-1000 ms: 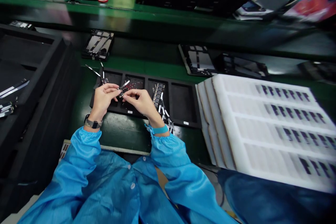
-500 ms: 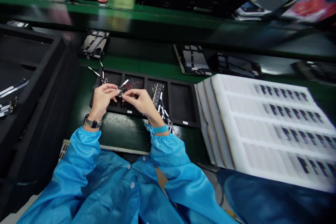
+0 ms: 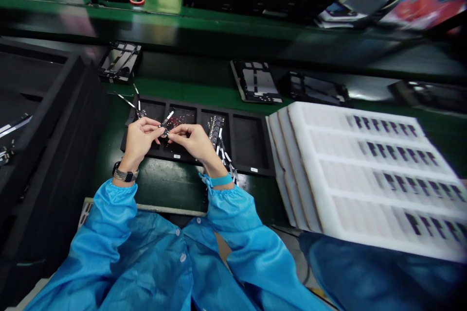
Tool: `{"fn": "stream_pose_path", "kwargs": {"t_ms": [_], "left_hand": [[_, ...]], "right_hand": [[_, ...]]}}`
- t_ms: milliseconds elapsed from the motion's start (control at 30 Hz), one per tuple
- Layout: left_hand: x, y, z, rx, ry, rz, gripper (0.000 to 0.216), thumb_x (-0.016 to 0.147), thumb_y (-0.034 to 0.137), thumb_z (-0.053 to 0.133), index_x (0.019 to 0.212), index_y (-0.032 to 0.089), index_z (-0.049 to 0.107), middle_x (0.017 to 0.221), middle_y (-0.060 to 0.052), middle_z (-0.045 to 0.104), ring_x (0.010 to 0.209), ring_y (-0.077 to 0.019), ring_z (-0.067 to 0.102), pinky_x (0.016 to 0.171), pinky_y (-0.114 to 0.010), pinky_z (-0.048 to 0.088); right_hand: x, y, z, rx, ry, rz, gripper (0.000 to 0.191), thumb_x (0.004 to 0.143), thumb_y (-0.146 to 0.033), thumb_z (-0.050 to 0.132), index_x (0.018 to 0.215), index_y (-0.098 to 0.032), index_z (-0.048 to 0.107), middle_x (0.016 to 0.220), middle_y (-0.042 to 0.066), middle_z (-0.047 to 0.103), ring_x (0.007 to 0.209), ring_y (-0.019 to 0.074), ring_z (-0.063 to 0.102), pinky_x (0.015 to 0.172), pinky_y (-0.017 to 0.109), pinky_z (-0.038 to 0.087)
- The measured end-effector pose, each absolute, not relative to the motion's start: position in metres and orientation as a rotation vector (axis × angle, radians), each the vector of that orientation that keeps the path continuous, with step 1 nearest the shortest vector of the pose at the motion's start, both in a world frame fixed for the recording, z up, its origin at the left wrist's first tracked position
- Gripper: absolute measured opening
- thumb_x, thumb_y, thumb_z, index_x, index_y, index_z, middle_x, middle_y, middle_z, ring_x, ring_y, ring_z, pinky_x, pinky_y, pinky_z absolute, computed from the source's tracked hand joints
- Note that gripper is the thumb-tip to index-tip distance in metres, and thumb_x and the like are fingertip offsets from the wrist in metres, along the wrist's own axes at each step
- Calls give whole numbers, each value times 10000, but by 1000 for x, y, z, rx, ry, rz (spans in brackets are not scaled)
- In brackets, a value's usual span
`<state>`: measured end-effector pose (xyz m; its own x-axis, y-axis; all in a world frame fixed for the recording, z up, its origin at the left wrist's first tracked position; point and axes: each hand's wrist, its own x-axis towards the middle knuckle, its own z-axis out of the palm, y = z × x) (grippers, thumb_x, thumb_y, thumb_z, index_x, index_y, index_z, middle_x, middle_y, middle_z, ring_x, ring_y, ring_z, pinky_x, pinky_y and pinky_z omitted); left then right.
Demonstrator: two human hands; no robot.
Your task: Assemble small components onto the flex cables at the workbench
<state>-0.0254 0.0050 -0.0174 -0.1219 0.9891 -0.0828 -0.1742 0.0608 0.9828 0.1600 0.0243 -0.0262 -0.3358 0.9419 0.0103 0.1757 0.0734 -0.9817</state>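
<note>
My left hand (image 3: 140, 141) pinches a small circuit board with a flex cable (image 3: 166, 124), its pale strip pointing up and to the right. From the other side, my right hand (image 3: 191, 140) grips the same board's edge between thumb and fingertips. Both hands are over a black compartment tray (image 3: 251, 171). Under the board, one compartment holds scattered tiny reddish bits (image 3: 182, 120). Right of my right hand, a row of small circuit boards (image 3: 216, 129) with white-tipped cables fills another compartment. More boards with cables (image 3: 138, 111) stick up just beyond my left hand.
At the right leans a stack of white foam trays (image 3: 314, 165) with rows of dark-tipped parts. Black foam trays (image 3: 73, 107) are piled at the left. Behind, flat device assemblies (image 3: 120, 61) (image 3: 255, 82) lie along the green bench, below a raised green shelf (image 3: 160, 19).
The whole view has shifted slightly, so the scene sits a little further left. Both hands keep hold of the small board with hardly any movement.
</note>
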Motion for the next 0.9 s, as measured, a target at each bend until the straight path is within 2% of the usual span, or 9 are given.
{"fn": "stream_pose_path", "kwargs": {"t_ms": [267, 467, 567, 667, 800, 900], "left_hand": [[-24, 6, -18, 892, 1137, 1313, 440, 561, 287, 1019, 813, 144, 688, 658, -30, 741, 526, -140, 651, 545, -260, 515], [-22, 6, -19, 887, 1143, 1334, 412, 572, 277, 1000, 805, 149, 685, 653, -31, 736, 536, -150, 665, 535, -250, 511], [-22, 5, -16, 920, 1183, 1386, 337, 614, 253, 960, 811, 148, 708, 690, -45, 757, 534, -142, 659, 533, -244, 509], [-24, 1, -4, 967, 1259, 1525, 251, 675, 226, 915, 842, 150, 744, 783, -63, 791, 565, -122, 652, 547, -228, 505], [-23, 7, 27, 1174, 1346, 1688, 165, 781, 213, 871, 919, 167, 794, 883, -60, 807, 673, -138, 682, 583, -224, 512], [-9, 34, 51, 1502, 1412, 1696, 129, 874, 151, 783, 996, 186, 806, 958, -50, 811, 803, -173, 723, 696, -260, 551]], "right_hand": [[161, 23, -25, -1079, -1535, 1393, 274, 803, -464, 872, 842, -203, 799, 842, 79, 816, 814, 246, 757, 769, 370, 582], [156, 26, -29, -1063, -1511, 1420, 187, 808, -378, 851, 837, -202, 795, 842, 70, 806, 826, 231, 743, 803, 363, 576], [153, 23, -22, -1110, -1527, 1309, 143, 816, -324, 823, 871, -196, 791, 854, 56, 785, 727, 184, 659, 725, 331, 529], [172, 14, -6, -1189, -1533, 1117, 176, 859, -330, 781, 976, -199, 783, 821, 23, 709, 644, 144, 526, 643, 307, 453], [235, 8, 13, -1140, -1563, 1046, 241, 929, -341, 688, 1121, -206, 743, 893, 19, 676, 746, 154, 569, 702, 301, 481], [283, 21, 6, -1113, -1502, 1088, 272, 926, -364, 666, 1148, -206, 683, 910, 13, 694, 704, 137, 568, 654, 285, 484]]}}
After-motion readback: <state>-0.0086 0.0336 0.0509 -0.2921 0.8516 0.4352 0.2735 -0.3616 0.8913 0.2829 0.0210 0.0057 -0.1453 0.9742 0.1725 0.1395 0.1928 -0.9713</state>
